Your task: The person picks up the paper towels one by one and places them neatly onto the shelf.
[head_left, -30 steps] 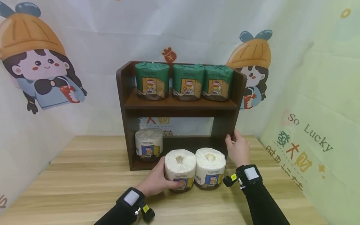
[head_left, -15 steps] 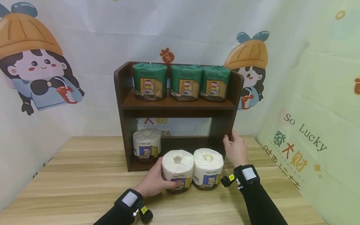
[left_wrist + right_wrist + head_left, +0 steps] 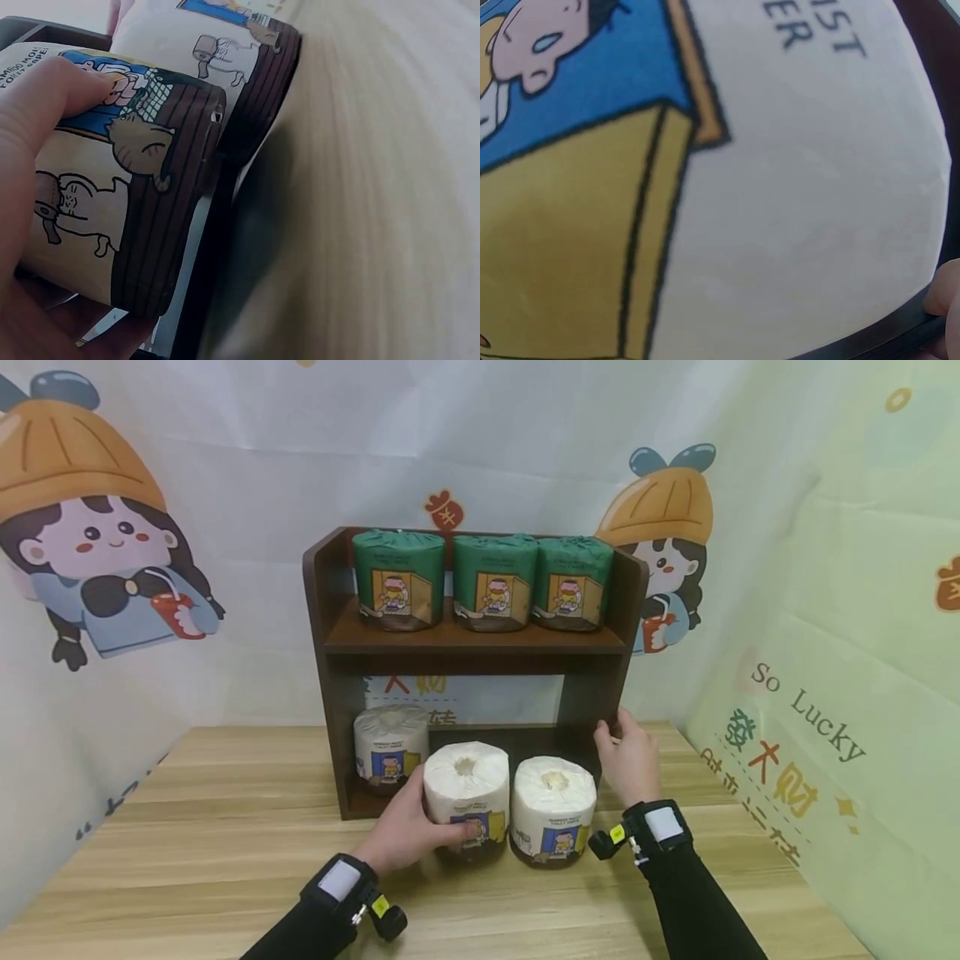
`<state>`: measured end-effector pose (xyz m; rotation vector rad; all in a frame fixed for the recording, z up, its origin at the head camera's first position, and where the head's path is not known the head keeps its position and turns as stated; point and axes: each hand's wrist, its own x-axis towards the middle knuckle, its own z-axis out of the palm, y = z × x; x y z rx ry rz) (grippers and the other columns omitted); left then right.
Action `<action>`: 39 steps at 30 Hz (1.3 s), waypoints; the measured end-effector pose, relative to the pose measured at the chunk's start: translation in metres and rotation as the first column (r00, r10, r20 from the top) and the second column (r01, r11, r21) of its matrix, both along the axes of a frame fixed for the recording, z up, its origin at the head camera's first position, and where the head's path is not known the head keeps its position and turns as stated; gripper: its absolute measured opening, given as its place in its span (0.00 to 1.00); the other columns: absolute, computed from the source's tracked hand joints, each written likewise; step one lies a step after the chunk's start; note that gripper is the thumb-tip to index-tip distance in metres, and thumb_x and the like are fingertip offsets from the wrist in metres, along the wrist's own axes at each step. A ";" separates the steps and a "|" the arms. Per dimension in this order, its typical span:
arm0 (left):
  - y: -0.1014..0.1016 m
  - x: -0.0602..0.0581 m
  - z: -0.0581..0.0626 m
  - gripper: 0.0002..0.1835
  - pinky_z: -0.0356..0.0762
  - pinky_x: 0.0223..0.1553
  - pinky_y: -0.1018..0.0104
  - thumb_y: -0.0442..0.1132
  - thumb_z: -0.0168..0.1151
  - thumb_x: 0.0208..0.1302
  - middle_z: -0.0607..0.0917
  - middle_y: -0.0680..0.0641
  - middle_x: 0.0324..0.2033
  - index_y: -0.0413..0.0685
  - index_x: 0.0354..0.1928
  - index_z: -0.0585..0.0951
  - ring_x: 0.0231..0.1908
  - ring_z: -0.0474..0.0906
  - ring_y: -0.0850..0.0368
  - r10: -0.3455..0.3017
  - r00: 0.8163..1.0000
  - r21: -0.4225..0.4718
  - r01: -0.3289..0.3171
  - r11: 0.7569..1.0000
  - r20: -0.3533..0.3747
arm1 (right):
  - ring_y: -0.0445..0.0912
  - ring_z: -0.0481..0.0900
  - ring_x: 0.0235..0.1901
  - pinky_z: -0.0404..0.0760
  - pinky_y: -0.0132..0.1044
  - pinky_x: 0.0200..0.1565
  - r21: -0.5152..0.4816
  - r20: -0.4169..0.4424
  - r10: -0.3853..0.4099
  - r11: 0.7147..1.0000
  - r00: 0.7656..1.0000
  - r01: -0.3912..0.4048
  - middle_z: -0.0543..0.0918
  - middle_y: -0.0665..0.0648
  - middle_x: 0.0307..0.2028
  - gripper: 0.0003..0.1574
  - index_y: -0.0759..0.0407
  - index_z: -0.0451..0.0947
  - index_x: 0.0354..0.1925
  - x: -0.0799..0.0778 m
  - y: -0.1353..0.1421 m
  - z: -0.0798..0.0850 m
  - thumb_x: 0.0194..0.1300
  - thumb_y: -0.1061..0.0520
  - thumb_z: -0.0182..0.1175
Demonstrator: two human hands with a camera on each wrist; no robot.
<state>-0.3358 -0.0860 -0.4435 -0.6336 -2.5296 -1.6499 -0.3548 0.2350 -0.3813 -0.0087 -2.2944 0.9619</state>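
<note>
My left hand (image 3: 408, 822) grips a white-wrapped toilet roll (image 3: 467, 781), thumb on its printed front. In the left wrist view this toilet roll (image 3: 82, 217) is slightly raised off the wood. A second white toilet roll (image 3: 553, 814) stands on the table just to its right, before the shelf's lower opening. My right hand (image 3: 632, 758) pinches the front edge of the right side panel of the dark brown shelf (image 3: 480, 647). That second roll's wrapper (image 3: 802, 202) fills most of the right wrist view, with a bit of my right hand at the edge.
Three green toilet rolls (image 3: 495, 581) stand in a row on the upper shelf. One more white toilet roll (image 3: 391, 747) sits in the lower compartment at the left. The shelf stands on a wood-grain table (image 3: 225, 827), with a printed cloth backdrop (image 3: 262, 485) behind it.
My left hand has lifted its toilet roll a little and shifted it left, so a small gap separates it from the second roll. The right hand keeps its place on the shelf.
</note>
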 end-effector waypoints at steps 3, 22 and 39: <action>0.000 -0.006 0.001 0.56 0.73 0.57 0.50 0.58 0.84 0.37 0.75 0.55 0.54 0.60 0.68 0.61 0.52 0.72 0.60 0.010 1.000 0.001 -0.010 1.000 -0.013 | 0.57 0.81 0.43 0.85 0.55 0.41 -0.002 0.003 -0.001 1.000 1.000 0.001 0.84 0.64 0.47 0.16 0.60 0.76 0.55 -0.001 0.000 -0.001 0.76 0.53 0.55; 0.013 -0.032 -0.009 0.64 0.67 0.62 0.47 0.55 0.84 0.37 0.70 0.42 0.61 0.43 0.71 0.52 0.58 0.68 0.50 0.118 0.993 0.015 -0.118 0.993 -0.029 | 0.57 0.82 0.43 0.85 0.55 0.41 -0.002 0.013 -0.019 1.000 1.000 0.019 0.84 0.63 0.47 0.16 0.58 0.76 0.55 0.000 0.001 -0.001 0.75 0.53 0.56; 0.023 -0.017 -0.013 0.52 0.73 0.44 0.58 0.56 0.83 0.41 0.66 0.43 0.45 0.40 0.61 0.62 0.45 0.65 0.51 0.368 0.922 0.041 -0.366 0.930 -0.118 | 0.57 0.81 0.43 0.85 0.55 0.41 0.001 -0.013 0.004 1.000 1.000 -0.004 0.84 0.64 0.46 0.15 0.61 0.76 0.55 -0.001 0.001 0.000 0.75 0.56 0.56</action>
